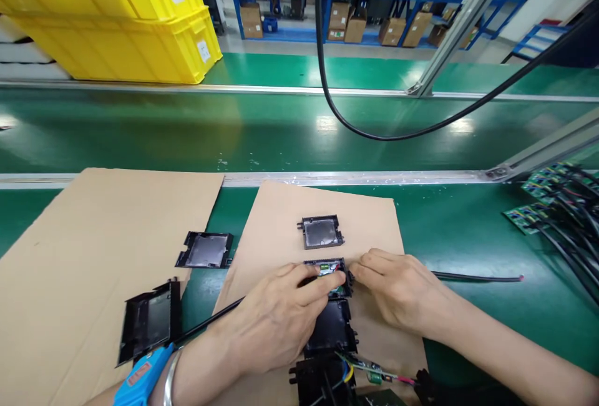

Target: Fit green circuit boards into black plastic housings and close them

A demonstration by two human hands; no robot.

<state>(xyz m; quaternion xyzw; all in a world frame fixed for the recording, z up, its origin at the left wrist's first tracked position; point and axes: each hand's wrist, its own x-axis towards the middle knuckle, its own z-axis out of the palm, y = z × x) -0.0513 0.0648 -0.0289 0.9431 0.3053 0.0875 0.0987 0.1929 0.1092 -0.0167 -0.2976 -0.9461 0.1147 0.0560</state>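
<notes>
A green circuit board point(336, 292) sits in a small black plastic case point(347, 289) on the cardboard sheet. My left hand point(285, 312) bends over this case, with its fingertips pressed on the board and the case. At the case's right edge, my right hand point(397, 284) is closed in a pinch. A black cable point(472, 277) comes out from behind that hand and runs right; its pinched part is hidden by the fingers. Another black case point(322, 231) lies just beyond, and a third case point(330, 328) lies nearer, partly covered by my left hand.
More black cases point(206, 250) lie left, one on the tilted cardboard point(93, 256). Wired boards point(374, 376) sit at the front. Cabled circuit boards point(533, 216) are heaped right. Yellow crates point(140, 44) stand back left. A black cable loop point(384, 138) hangs ahead.
</notes>
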